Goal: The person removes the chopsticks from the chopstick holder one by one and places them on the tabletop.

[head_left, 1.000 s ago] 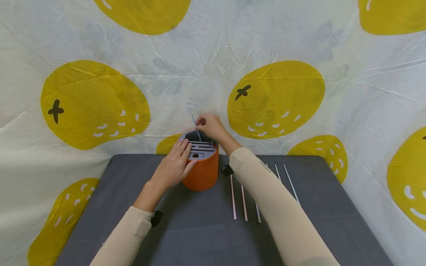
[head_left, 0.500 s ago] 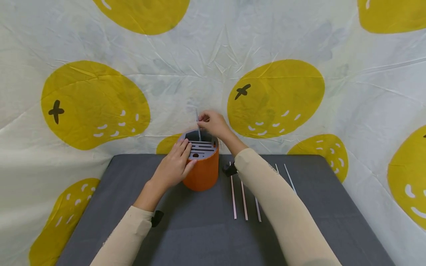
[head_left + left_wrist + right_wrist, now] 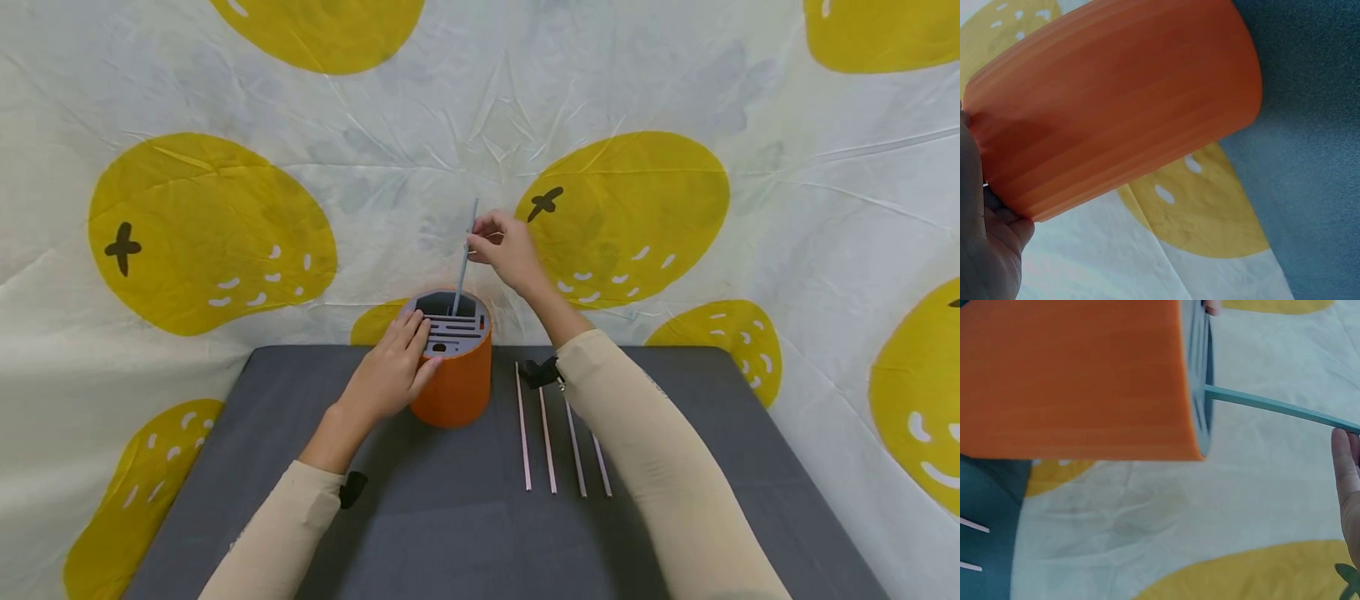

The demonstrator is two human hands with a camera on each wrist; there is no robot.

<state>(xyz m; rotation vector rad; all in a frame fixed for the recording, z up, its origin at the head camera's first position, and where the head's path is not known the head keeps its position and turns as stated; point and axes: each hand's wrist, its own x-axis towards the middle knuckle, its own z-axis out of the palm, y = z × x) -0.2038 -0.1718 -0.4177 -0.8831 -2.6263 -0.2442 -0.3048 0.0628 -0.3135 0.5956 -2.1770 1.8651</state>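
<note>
An orange cylindrical utensil holder (image 3: 454, 398) stands upright near the table's back edge. Its grey top (image 3: 459, 342) has narrow slots and a larger opening at the back. My left hand (image 3: 384, 371) rests on the top's left side, fingers extended over it and thumb against the front. In the left wrist view, the fingertips are partly cut off beside the holder's orange wall (image 3: 1122, 94). Above the holder, my right hand (image 3: 512, 254) pinches a blue chopstick (image 3: 461, 275) near its upper part. The chopstick leans slightly right, its lower end hidden inside the back opening.
Several pale pink and lilac chopsticks (image 3: 522, 429) lie side by side on the dark grey tablecloth (image 3: 442, 533), right of the holder. The right forearm covers part of them. A white curtain with yellow fruit prints (image 3: 630, 217) hangs right behind the table.
My right hand has risen and shifted right with the chopstick, which has gone from leaning left to leaning right and shows more length. The left hand stays on the holder.
</note>
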